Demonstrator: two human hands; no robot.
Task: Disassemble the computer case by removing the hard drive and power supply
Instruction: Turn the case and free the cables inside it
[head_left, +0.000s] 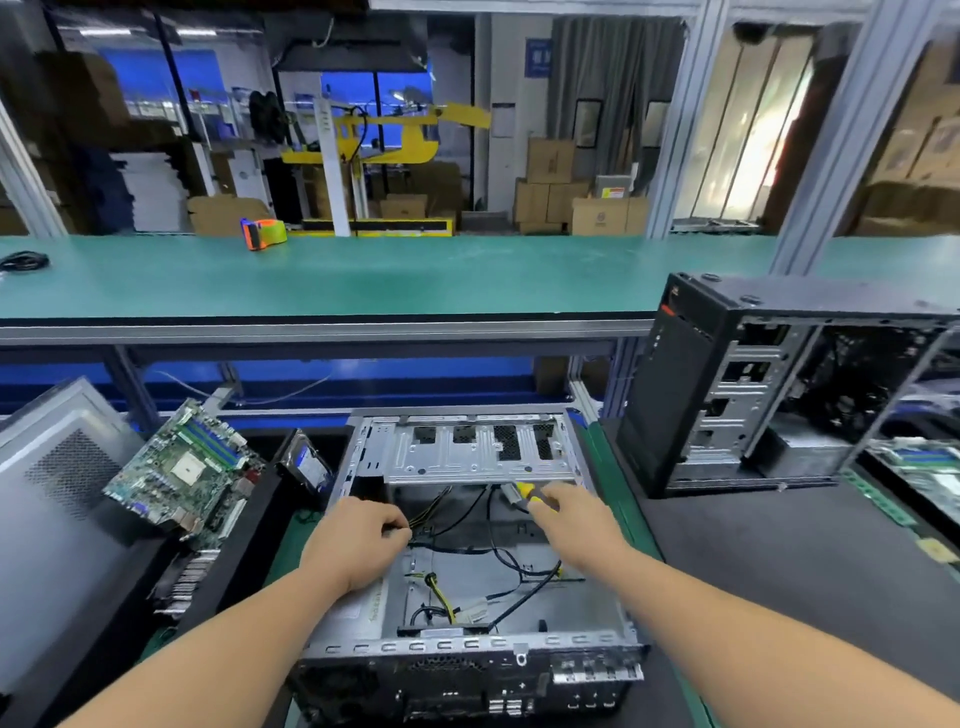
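From the head camera, the open computer case (467, 545) lies flat on the table (779, 545) right in front of the person, its port-studded rear panel nearest the body and its long axis running away towards the silver drive cage (483, 449) at the far end. The left hand (358, 540) sits over the case's left side with its fingers curled round a bundle of black and yellow cables (431, 514), which trail off to the right and forward from the knuckles. The right hand (571, 512) is a little farther in, just short of the drive cage, gripping a yellow-handled screwdriver (527, 496) whose handle points up and left towards the cage's near edge; its tip is hidden. That hand looks the nearer of the two to the cage, so I would judge any screw work there falls to it. A hard drive (309, 467) already stands outside the case, propped on edge just beyond the left wall, its label facing the camera and its long axis tilted upward. The power supply I cannot pick out with certainty; the near left corner under the left forearm seems the likely spot. A green motherboard (187, 467) leans farther left, and a second case (779, 384) stands upright to the right, well apart.
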